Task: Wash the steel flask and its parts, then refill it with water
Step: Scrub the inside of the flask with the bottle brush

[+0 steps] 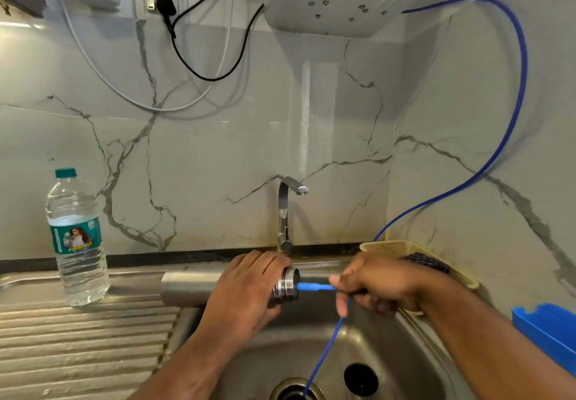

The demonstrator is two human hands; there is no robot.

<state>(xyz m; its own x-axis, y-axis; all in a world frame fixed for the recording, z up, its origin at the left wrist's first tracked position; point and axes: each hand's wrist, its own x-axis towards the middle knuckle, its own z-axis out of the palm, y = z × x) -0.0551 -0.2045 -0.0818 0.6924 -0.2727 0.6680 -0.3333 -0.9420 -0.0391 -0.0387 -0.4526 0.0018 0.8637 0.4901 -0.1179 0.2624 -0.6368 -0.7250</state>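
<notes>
Gripping hand: the left hand (249, 287) was wrapped around the steel flask (187, 287) close to its neck, with the fingers curled over the top.
Flask position: it lay horizontal above the left rim of the sink (405, 353), with the base pointing left and the threaded mouth (288, 286) pointing right.
Right hand: the right hand (377, 284) pinched a light-blue stem (314, 287) whose tip reached into the flask mouth. It was perhaps a small brush or a tube end; the view was not sharp enough to decide.
Thin tube: a blue tube (327, 349) ran from under the right hand down into the drain (296, 390).
Tap: the steel tap (285, 212) stood behind the hands, against the marble wall.
Left side: a plastic water bottle (76, 237) with a green cap stood upright on the ribbed draining board (78, 337), well apart from the flask.
Right side: a cream basket (405, 250) sat in the corner behind the right hand, and a blue container (548, 328) was at the edge of the view.
Above: a white water purifier (343, 4) hung on the wall, with a black cable (218, 57) beside it.
</notes>
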